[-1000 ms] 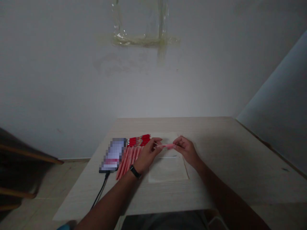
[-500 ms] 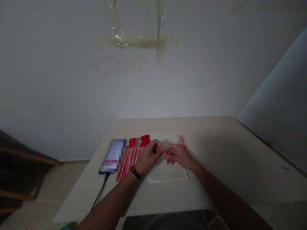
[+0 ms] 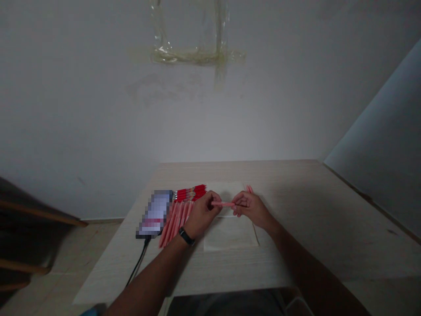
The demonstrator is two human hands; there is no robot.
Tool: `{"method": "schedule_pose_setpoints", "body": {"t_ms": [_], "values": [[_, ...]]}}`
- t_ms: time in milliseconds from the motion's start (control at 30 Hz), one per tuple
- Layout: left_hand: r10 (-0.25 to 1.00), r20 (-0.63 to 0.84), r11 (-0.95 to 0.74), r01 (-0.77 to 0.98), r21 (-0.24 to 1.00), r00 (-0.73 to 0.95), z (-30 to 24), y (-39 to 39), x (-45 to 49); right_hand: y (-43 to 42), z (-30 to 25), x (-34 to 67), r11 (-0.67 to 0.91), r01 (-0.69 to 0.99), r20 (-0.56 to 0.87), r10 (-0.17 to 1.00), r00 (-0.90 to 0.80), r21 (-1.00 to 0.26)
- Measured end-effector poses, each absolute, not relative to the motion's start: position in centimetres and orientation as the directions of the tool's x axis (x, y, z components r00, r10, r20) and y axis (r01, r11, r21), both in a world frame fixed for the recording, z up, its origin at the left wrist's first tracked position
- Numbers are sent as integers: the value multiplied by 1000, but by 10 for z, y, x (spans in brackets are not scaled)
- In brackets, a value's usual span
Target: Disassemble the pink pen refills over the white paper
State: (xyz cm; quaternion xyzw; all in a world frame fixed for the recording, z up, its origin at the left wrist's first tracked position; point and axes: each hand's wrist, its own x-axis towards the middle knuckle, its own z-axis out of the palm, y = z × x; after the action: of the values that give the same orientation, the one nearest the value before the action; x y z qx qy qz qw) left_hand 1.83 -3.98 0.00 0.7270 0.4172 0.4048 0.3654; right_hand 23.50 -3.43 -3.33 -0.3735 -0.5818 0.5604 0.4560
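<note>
A slim pink pen (image 3: 222, 204) lies almost level between my two hands, above a pale sheet (image 3: 226, 237). My left hand (image 3: 206, 208) pinches its left end. The fingers of my right hand (image 3: 248, 206) are closed on its right end. Left of my left hand, several similar pink pens (image 3: 171, 224) lie side by side on the table. Behind them is a row of red, pen-like pieces (image 3: 190, 193), too small to make out fully. Past my right hand, the ends of more pink pens (image 3: 249, 189) show, mostly hidden by that hand.
A phone-like device (image 3: 154, 215), its screen blurred, lies at the left of the table (image 3: 296, 184), with a black cable (image 3: 140, 259) running toward me. A wall with clear tape (image 3: 190, 57) stands behind. Wooden bars (image 3: 39, 215) are at far left.
My right hand has moved slightly right and up, away from my left. The pen has turned from a steep slant to nearly level, and more of it shows between the hands.
</note>
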Motion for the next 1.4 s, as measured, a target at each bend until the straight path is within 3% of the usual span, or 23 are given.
{"method": "schedule_pose_setpoints", "body": {"t_ms": [433,700,1400], "values": [[900,301,-397,307,865,316,2,-41,18,-33,-41,236,99,-38,106,950,-293,-994],[885,303,-431,371,823,354,3,-41,18,-34,-43,239,267,231,209,946,-246,-936],[885,403,-460,297,837,235,10,-46,19,-37,-39,232,101,-33,106,938,-330,-994]]}}
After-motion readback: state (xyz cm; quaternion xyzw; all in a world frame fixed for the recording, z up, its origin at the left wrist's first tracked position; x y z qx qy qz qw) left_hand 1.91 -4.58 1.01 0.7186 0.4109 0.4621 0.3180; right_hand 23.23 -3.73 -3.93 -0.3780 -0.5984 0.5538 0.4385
